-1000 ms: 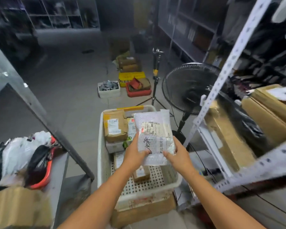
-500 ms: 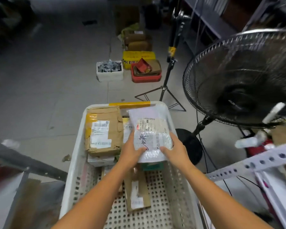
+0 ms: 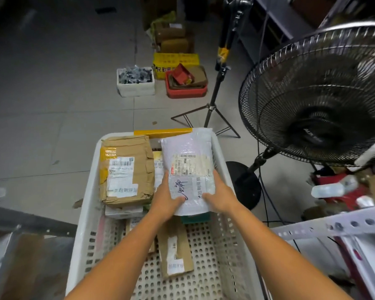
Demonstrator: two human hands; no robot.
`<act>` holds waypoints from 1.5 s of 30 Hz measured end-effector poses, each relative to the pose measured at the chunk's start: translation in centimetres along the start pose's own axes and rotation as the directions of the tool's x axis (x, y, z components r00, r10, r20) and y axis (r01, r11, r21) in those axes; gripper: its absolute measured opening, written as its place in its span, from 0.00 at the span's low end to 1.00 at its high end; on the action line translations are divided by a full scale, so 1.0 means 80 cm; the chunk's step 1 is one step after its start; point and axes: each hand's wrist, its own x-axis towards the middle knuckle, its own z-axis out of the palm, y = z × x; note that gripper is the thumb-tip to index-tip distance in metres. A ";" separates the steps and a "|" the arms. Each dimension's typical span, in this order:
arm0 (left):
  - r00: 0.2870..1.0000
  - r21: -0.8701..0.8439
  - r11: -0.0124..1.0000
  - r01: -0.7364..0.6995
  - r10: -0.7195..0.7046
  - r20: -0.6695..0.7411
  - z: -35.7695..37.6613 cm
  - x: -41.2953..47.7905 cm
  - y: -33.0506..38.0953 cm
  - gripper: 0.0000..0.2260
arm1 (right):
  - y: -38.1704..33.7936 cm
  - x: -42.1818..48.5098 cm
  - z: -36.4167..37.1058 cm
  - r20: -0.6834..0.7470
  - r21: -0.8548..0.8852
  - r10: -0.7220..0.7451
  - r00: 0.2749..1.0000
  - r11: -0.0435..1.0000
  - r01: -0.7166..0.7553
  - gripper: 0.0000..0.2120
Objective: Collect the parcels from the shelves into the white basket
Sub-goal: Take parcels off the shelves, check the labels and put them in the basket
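Observation:
A white bubble-wrap parcel [image 3: 188, 161] with a shipping label is held over the far right part of the white basket [image 3: 86, 215]. My left hand [image 3: 166, 198] grips its near left edge, thumb on top. My right hand [image 3: 220, 194] grips its near right edge. Inside the basket lie a taped brown cardboard box [image 3: 126, 169] at the far left, a flat brown parcel [image 3: 174, 250] on the perforated floor, and several smaller parcels partly hidden under them.
A black standing fan [image 3: 316, 100] is close on the right, a tripod stand [image 3: 212, 105] beyond the basket. White, yellow and red bins [image 3: 186, 87] sit on the tiled floor farther off. A perforated shelf rail [image 3: 333, 226] crosses at lower right; a grey shelf [image 3: 28, 221] is at left.
The view tilted down and closer to the basket. Both hands brought the bubble-wrap parcel lower, down over the basket's far right corner.

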 end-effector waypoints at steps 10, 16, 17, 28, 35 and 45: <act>0.972 0.395 0.918 -0.035 -0.061 0.227 -0.094 -0.066 0.070 0.27 | -0.058 -0.133 -0.065 -0.114 -0.249 0.143 0.983 0.954 -0.168 0.23; 0.964 0.551 0.814 -0.183 0.038 0.263 -0.158 -0.163 0.155 0.25 | -0.100 -0.275 -0.118 -0.209 -0.226 0.156 0.965 0.953 -0.203 0.28; 0.964 0.560 0.804 -0.200 0.060 0.258 -0.167 -0.185 0.169 0.25 | -0.106 -0.302 -0.125 -0.230 -0.211 0.153 0.961 0.956 -0.203 0.28; 0.903 0.657 0.624 -0.423 0.233 0.360 -0.165 -0.442 0.264 0.25 | -0.088 -0.612 -0.137 -0.398 -0.161 0.071 0.915 0.976 -0.146 0.24; 0.766 0.621 0.449 -0.642 0.334 0.550 -0.018 -0.607 0.347 0.23 | 0.055 -0.855 -0.180 -0.550 -0.037 0.229 0.803 0.954 -0.297 0.26; 0.239 0.204 0.128 -0.971 0.402 0.884 0.317 -0.829 0.485 0.21 | 0.269 -1.187 -0.192 -0.668 0.412 0.665 0.335 0.705 -0.578 0.25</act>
